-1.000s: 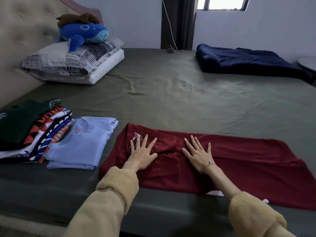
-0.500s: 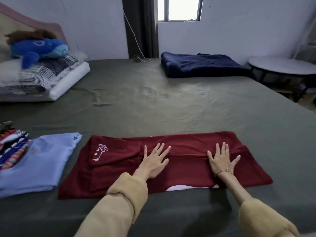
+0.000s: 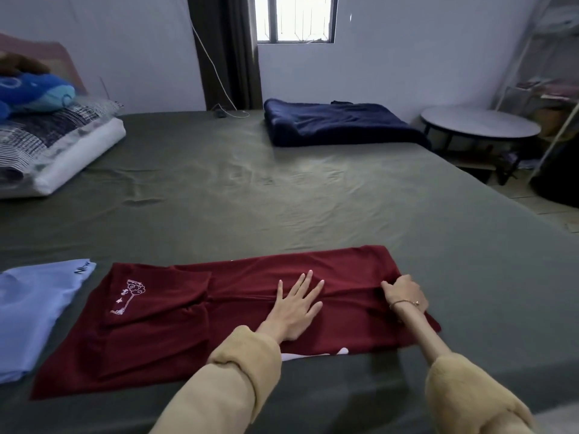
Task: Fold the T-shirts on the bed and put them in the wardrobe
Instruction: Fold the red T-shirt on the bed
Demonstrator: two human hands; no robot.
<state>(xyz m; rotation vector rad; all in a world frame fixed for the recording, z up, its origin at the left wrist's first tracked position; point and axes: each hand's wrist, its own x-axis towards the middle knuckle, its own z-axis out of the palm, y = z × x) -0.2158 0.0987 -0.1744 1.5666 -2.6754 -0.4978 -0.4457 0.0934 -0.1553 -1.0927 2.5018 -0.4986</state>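
Observation:
A dark red T-shirt point(image 3: 163, 333) with a small white print lies lengthways near the front edge of the bed point(image 3: 282, 208), its long sides folded in. My left hand point(image 3: 296, 306) presses flat on its middle, fingers spread. At the shirt's right end my right hand point(image 3: 404, 292) has its fingers curled, gripping the cloth. A folded light blue T-shirt point(image 3: 34, 311) lies to the left, partly cut off by the frame edge.
Pillows point(image 3: 53, 151) with a blue plush toy point(image 3: 34, 92) sit at the back left. A folded navy blanket point(image 3: 338, 123) lies at the far side. A round low table point(image 3: 479, 125) and a shelf rack point(image 3: 545, 86) stand right of the bed.
The view has swung right, so the folded pile has left the frame. Both hands slid rightward along the red shirt. My right hand went from flat to gripping the shirt's right end.

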